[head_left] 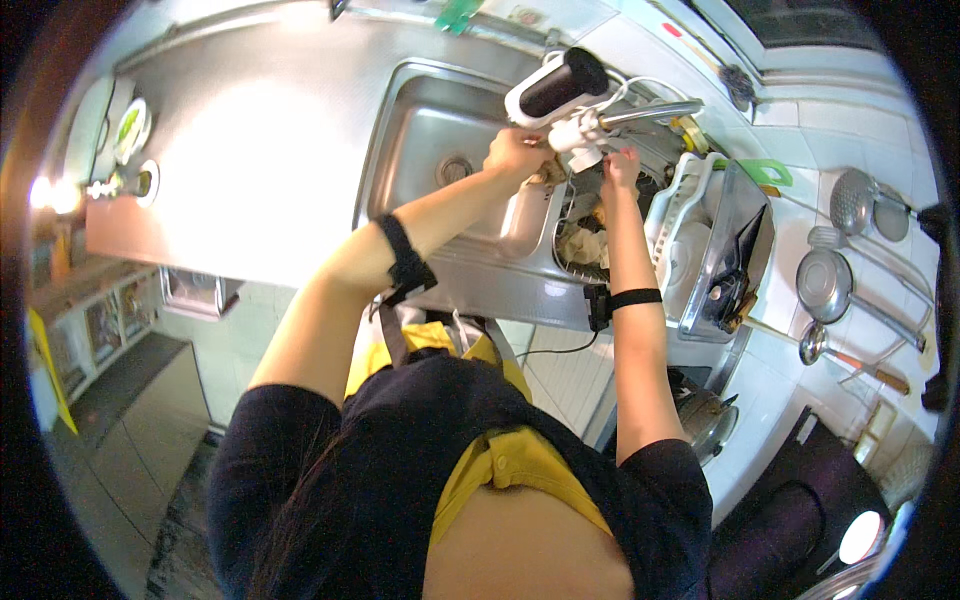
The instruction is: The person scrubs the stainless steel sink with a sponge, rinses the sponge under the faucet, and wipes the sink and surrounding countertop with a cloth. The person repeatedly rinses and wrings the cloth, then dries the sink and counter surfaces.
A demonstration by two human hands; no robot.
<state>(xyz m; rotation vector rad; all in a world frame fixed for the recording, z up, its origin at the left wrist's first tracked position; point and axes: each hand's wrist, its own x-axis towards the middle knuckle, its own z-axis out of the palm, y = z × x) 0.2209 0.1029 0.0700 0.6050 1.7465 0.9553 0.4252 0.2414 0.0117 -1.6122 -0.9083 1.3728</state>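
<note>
My left hand (518, 152) is closed beside the white tap body (574, 134), over the divider between the two sink bowls. A brownish thing (548, 172) shows just below its fingers; whether the hand holds it is hard to tell. To the right of the tap's white outlet (585, 159), my right hand (622, 168) is above the right bowl, thumb and fingertips apart. Nothing shows in its fingers, though they are small in view. Beneath it, a wire basket (562, 262) in the right bowl holds a crumpled whitish thing (583, 246) and other items, partly hidden by my forearm.
A black-and-white unit (560, 86) sits on the tap, with a metal spout (655, 112) reaching right. The left steel bowl (415, 150) has a drain. A white dish rack (675, 200) and clear bin (718, 215) stand right. Ladles and a strainer (825, 284) hang on the wall.
</note>
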